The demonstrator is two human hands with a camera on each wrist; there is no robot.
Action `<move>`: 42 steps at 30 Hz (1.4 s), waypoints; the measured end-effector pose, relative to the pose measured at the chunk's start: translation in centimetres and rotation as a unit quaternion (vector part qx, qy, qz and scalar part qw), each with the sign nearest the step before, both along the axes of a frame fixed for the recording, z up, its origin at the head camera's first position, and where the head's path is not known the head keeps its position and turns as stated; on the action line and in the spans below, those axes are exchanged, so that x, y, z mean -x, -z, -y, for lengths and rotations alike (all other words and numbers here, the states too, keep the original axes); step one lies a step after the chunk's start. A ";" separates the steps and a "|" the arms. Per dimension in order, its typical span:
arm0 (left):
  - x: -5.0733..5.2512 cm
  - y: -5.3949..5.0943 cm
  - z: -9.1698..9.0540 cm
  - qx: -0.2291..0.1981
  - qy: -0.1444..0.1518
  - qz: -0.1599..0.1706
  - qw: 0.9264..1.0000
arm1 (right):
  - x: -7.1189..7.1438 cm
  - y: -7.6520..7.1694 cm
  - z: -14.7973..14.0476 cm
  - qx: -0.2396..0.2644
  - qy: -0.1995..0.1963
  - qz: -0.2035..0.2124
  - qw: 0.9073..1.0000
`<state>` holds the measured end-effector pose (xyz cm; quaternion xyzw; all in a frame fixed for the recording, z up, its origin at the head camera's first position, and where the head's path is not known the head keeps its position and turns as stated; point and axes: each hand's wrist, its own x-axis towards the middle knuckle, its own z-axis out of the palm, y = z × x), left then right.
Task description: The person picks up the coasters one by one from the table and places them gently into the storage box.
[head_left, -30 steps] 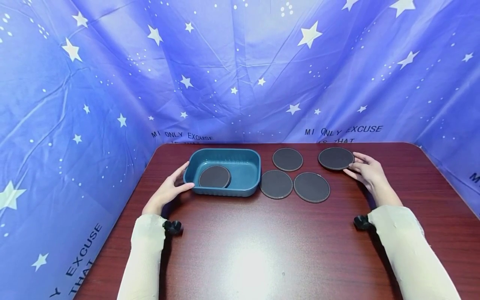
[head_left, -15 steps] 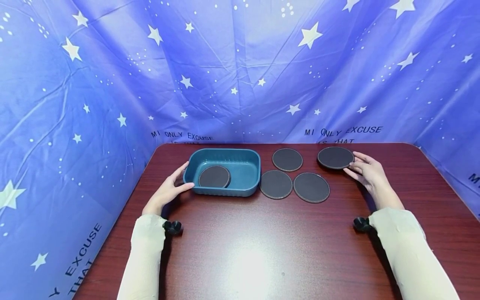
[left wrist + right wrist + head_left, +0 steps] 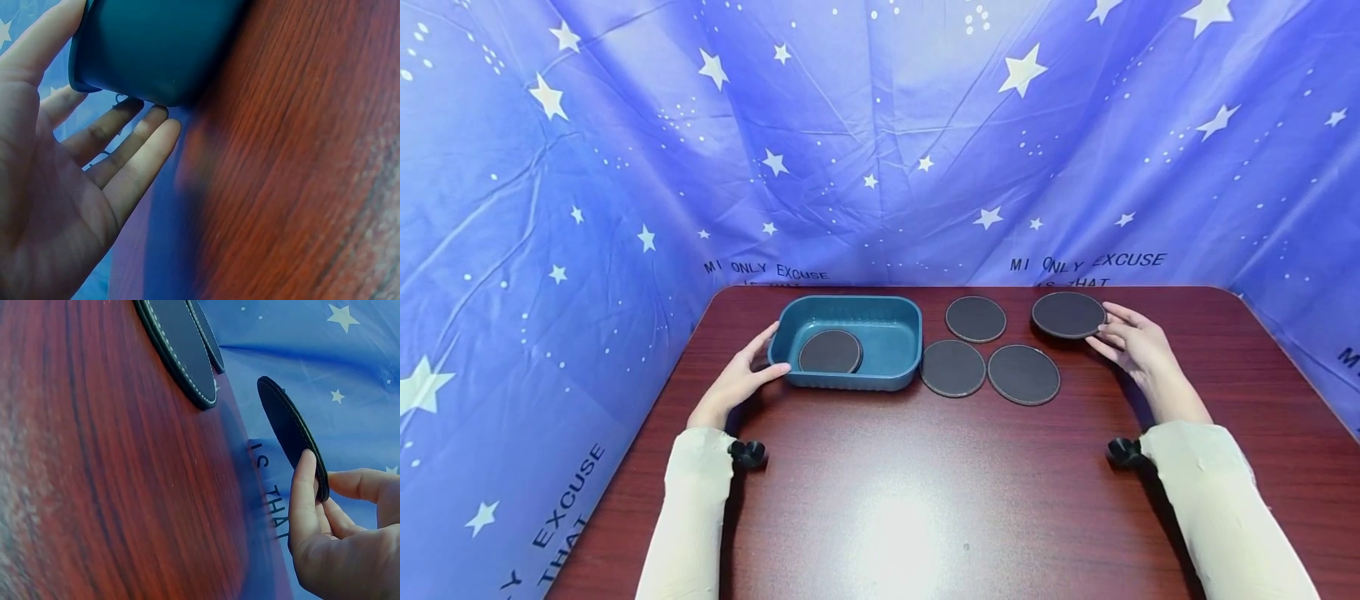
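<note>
In the head view, a teal rectangular container (image 3: pixel 895 379) stands at the back left of the table, with a round dark coaster (image 3: pixel 830 351) inside it near its left end. My left hand (image 3: pixel 737 380) spreads its fairly straight fingers along the container's left end, the thumb against the near rim. The left wrist view has the fingertips (image 3: pixel 169 128) touching the outer wall. My right hand (image 3: pixel 1144 357) pinches another dark coaster (image 3: pixel 1067 315) by its right edge. That coaster, with stitching round its rim, is tilted and off the table in the right wrist view.
Between the container and my right hand lie three flat coasters: a back one (image 3: pixel 975 320), a left one (image 3: pixel 952 368) touching or nearly touching the container, and a right one (image 3: pixel 1024 375). A starry blue curtain (image 3: pixel 880 150) hangs behind the reddish wooden table (image 3: pixel 1000 500).
The coaster in my right hand has shifted slightly left and up, its near edge lifting a little. My left hand and the container have hardly moved.
</note>
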<state>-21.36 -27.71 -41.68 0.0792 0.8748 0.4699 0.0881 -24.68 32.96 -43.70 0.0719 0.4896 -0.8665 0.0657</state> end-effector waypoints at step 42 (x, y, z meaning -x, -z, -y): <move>1.8 3.6 1.3 -0.005 -0.003 -0.023 1.000 | -0.8 0.3 4.4 -0.042 -0.133 -0.059 0.989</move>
